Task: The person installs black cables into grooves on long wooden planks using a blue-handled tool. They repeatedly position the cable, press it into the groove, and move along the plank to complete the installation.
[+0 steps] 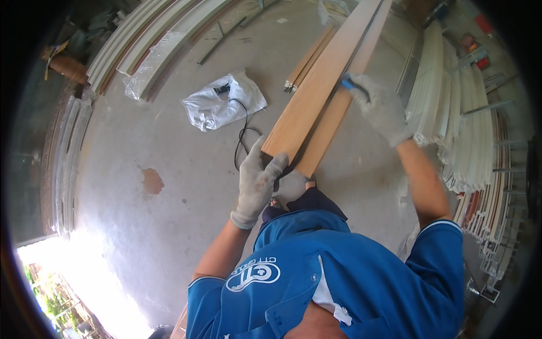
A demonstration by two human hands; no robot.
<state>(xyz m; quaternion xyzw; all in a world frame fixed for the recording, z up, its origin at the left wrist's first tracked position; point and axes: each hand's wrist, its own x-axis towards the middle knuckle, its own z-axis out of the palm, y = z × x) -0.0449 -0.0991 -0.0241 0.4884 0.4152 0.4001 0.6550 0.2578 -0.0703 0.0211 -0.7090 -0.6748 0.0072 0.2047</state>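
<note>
A long wood-grain board [313, 107] stretches away from me, its near end at my left hand. My left hand [257, 179], in a pale work glove, grips that near corner with the fingers around the end. Beside it on the right runs a second wood-grain board [324, 138], with a dark gap or strip between the two. Over this right board is my gloved right hand [381, 107], closed around a small blue-ended hand tool [351, 85]. The tool's tip points toward the dark strip; most of it is hidden in the glove, so its kind is unclear.
On the concrete floor lies a white sack [206, 110] with a dark object on it and a black cable [243, 138]. Narrow wood-coloured strips [309, 59] lie beyond the boards. Wrapped profiles [161, 59] are stacked at far left; pale profiles [432, 90] fill racks at right.
</note>
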